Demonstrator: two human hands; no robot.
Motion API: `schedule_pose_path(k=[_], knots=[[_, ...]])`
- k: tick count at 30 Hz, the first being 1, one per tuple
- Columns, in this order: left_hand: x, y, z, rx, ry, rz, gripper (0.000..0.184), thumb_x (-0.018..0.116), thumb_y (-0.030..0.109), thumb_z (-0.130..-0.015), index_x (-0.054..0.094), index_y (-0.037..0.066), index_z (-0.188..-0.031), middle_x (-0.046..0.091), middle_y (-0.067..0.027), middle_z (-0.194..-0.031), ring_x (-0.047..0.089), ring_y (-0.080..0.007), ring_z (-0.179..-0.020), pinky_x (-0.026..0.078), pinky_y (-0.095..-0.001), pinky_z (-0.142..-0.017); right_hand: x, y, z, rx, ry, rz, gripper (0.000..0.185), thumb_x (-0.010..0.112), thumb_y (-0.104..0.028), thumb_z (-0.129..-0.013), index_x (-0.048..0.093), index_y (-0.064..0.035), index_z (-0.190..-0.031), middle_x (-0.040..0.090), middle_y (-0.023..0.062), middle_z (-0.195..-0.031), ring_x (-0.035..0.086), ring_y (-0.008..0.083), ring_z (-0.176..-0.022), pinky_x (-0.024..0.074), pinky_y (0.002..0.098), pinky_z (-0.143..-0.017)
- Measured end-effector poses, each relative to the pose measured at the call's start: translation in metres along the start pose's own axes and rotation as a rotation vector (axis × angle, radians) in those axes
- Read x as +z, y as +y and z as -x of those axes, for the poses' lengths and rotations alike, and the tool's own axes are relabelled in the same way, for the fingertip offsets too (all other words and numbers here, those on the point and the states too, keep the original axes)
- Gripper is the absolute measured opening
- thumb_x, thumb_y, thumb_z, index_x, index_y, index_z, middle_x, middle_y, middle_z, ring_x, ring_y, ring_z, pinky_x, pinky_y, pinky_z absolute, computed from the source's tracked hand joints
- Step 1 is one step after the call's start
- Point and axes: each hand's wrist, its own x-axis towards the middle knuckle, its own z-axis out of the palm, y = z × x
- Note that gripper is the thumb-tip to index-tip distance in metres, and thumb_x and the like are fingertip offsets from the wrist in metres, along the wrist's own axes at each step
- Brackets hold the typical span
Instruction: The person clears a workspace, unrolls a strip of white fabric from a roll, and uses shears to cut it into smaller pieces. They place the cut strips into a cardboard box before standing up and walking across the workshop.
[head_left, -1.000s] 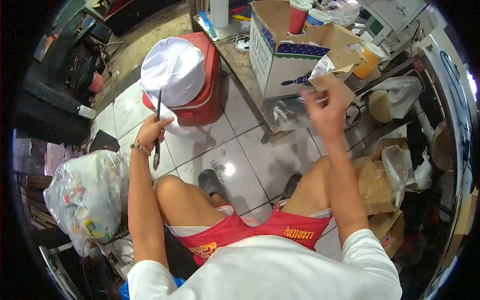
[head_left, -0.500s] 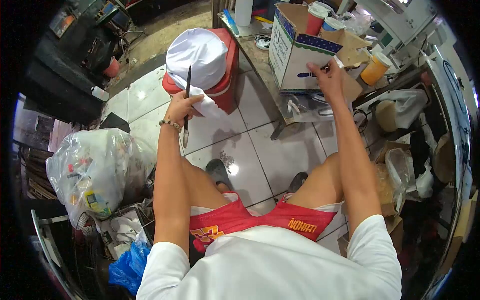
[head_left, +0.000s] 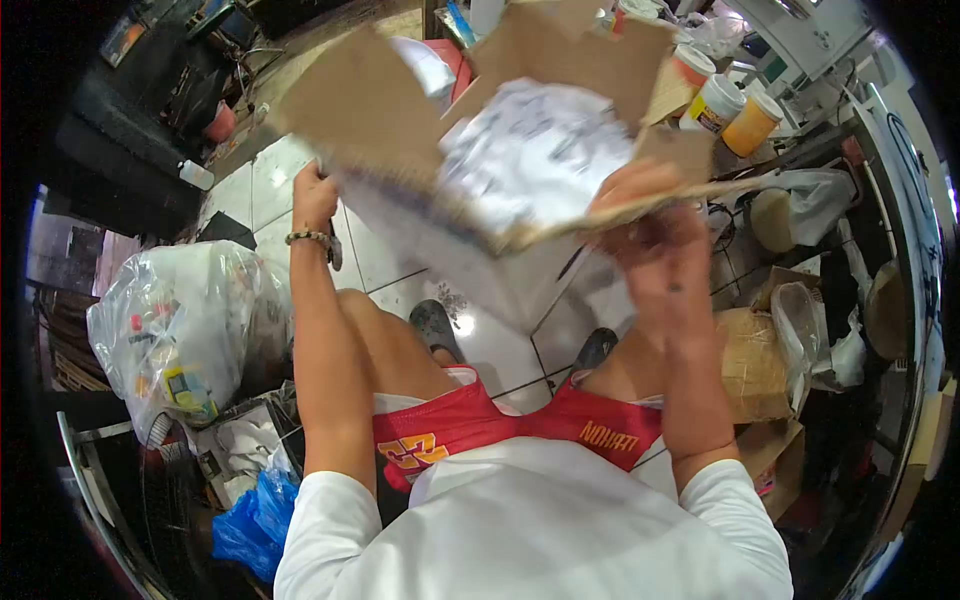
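Inside cardboard box (head_left: 365,100), crumpled white material (head_left: 540,150)

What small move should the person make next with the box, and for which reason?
Probably lower the box slowly onto the tiles between the shoes: it seems to be in the air, the right hand is at its edge, and the open top leaves the white pile inside uncovered.

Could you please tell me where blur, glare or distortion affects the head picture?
In the head view, motion blur smears the cardboard box and right hand; glare whitens a floor tile beside the left shoe; lens distortion curves the edges and the corners go black; the plastic bag looks sharper.
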Motion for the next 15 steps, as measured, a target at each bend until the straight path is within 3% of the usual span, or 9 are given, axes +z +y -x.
schedule_pose_path(k=[2,4,5,6,7,9,11,13,15], knots=[[-0.018,-0.056,-0.022,0.181,0.079,0.002,0.019,0.069,0.013,-0.086,0.067,0.001,-0.101,0.069,-0.0053,-0.087,0.059,-0.0123,-0.066,0.049,-0.0285,-0.064,0.019,0.011,0.020,0.005,-0.079,0.025,0.026,0.073,0.010,-0.079,0.063,-0.0043,-0.099,0.065,0.0009,-0.089,0.057,0.0087,-0.080,0.0455,0.0238,-0.068],[-0.054,-0.109,-0.045,-0.151,-0.014,0.562,0.016,0.066,0.016,-0.090,0.066,0.003,-0.098,0.067,-0.0031,-0.082,0.057,-0.0111,-0.061,0.047,-0.0281,-0.056,0.043,0.029,0.043,0.030,-0.051,-0.062,0.024,0.072,0.009,-0.079,0.064,-0.0045,-0.096,0.064,0.0002,-0.086,0.056,0.0081,-0.075,0.0442,0.0234,-0.062],[-0.062,-0.120,-0.050,-0.323,-0.065,0.836,0.014,0.064,0.017,-0.092,0.066,0.004,-0.097,0.066,-0.0019,-0.080,0.056,-0.0104,-0.058,0.046,-0.0280,-0.052,0.049,0.043,0.056,0.067,-0.081,-0.019,0.021,0.067,0.006,-0.085,0.061,-0.0018,-0.103,0.061,0.0036,-0.094,0.057,0.0107,-0.084,0.0476,0.0258,-0.071],[-0.059,-0.041,-0.006,-0.179,0.012,0.246,0.013,0.067,0.018,-0.091,0.066,0.006,-0.094,0.057,0.0034,-0.070,0.046,-0.0061,-0.047,0.035,-0.0241,-0.040,0.054,0.055,0.065,0.107,-0.109,0.023,0.019,0.062,0.003,-0.091,0.057,0.0008,-0.109,0.058,0.0069,-0.102,0.058,0.0134,-0.093,0.0510,0.0281,-0.079],[-0.067,-0.028,0.000,-0.249,-0.024,0.170,0.014,0.072,0.018,-0.088,0.066,0.006,-0.094,0.051,0.0063,-0.064,0.036,-0.0035,-0.041,0.025,-0.0225,-0.036,0.057,0.063,0.069,0.108,-0.106,0.020,0.019,0.062,0.003,-0.091,0.057,0.0008,-0.109,0.058,0.0069,-0.102,0.058,0.0134,-0.093,0.0510,0.0281,-0.079],[-0.078,-0.025,-0.001,-0.246,-0.012,0.138,0.016,0.075,0.017,-0.085,0.067,0.006,-0.094,0.052,0.0058,-0.064,0.037,-0.0032,-0.041,0.026,-0.0218,-0.036,0.062,0.079,0.073,0.334,0.009,-0.051,0.024,0.065,0.005,-0.088,0.059,0.0003,-0.112,0.063,0.0061,-0.101,0.059,0.0131,-0.088,0.0509,0.0278,-0.078],[-0.087,-0.016,0.000,-0.260,-0.051,0.065,0.020,0.076,0.022,-0.084,0.067,0.008,-0.096,0.050,0.0068,-0.063,0.037,-0.0032,-0.044,0.029,-0.0200,-0.039,0.064,0.104,0.084,0.402,-0.070,0.031,0.031,0.070,0.005,-0.084,0.062,-0.0004,-0.114,0.067,0.0071,-0.096,0.060,0.0104,-0.084,0.0508,0.0266,-0.074],[-0.089,-0.014,-0.002,-0.258,-0.042,0.032,0.018,0.073,0.018,-0.086,0.068,0.005,-0.097,0.051,0.0064,-0.062,0.036,-0.0027,-0.041,0.025,-0.0216,-0.036,0.083,0.110,0.087,0.181,-0.118,0.234,0.022,0.075,-0.005,-0.082,0.058,0.0010,-0.094,0.060,0.0131,-0.079,0.055,0.0229,-0.059,0.0446,0.0349,-0.055],[-0.088,-0.008,-0.004,-0.234,-0.066,0.030,0.020,0.074,0.020,-0.085,0.068,0.006,-0.098,0.052,0.0065,-0.063,0.038,-0.0026,-0.042,0.027,-0.0209,-0.037,0.101,0.153,0.102,0.217,-0.089,0.234,0.024,0.075,-0.003,-0.081,0.054,0.0010,-0.091,0.057,0.0154,-0.078,0.055,0.0298,-0.062,0.0441,0.0386,-0.057]])
